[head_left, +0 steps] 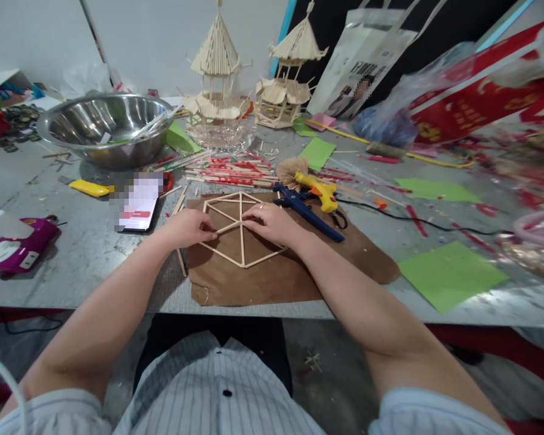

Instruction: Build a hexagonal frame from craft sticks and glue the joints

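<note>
A hexagon frame of thin wooden sticks (pixel 242 248), with spokes meeting at its centre, lies on a brown paper sheet (pixel 272 275). My left hand (pixel 188 228) rests on the frame's left side, fingers pinched on a spoke stick near the centre. My right hand (pixel 272 222) lies on the right side, fingertips pressed together on a stick close to the centre. A ring shows on one right finger. Both hands almost meet at the hub.
Yellow glue gun (pixel 320 192) with a black cord and a blue tool (pixel 308 211) lie right of the frame. Behind: loose chopsticks (pixel 229 172), steel bowl (pixel 106 127), two stick pagoda models (pixel 217 72), phone (pixel 138 208), green paper sheets (pixel 451 275), plastic bags.
</note>
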### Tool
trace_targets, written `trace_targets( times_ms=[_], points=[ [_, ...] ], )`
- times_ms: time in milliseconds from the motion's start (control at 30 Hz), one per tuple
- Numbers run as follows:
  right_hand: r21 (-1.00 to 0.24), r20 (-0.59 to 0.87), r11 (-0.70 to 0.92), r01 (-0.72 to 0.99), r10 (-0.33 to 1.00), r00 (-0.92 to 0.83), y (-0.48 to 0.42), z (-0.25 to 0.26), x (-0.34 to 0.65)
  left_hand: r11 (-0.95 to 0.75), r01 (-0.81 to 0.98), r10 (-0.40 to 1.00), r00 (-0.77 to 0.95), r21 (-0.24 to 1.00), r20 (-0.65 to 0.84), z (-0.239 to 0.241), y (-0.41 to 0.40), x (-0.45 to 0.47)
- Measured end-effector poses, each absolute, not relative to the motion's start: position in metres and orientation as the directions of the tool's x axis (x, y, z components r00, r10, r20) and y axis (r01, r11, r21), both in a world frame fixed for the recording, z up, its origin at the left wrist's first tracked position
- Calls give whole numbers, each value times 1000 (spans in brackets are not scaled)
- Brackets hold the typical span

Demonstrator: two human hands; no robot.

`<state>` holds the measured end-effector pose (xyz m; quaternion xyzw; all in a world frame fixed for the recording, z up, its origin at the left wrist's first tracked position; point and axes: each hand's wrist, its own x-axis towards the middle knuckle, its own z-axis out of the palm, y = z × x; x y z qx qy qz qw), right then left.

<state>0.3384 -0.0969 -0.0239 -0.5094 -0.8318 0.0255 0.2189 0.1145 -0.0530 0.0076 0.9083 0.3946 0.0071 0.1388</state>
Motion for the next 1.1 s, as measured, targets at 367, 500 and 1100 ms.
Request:
trace_targets(
  times_ms=[367,500,1100],
  points=[
    [-285,312,466,838,871,-378,-98,-24,337,-659,751,747,660,45,-79,6,-62,119],
    [-289,278,434,853,891,-359,-100,-21,337,-647,763,761,646,5,-55,4,-58,118],
    [-349,217,394,851,917,-335,-107,-16,336,-443,887,895,429,132,120,-3,-47,112]
  ],
)
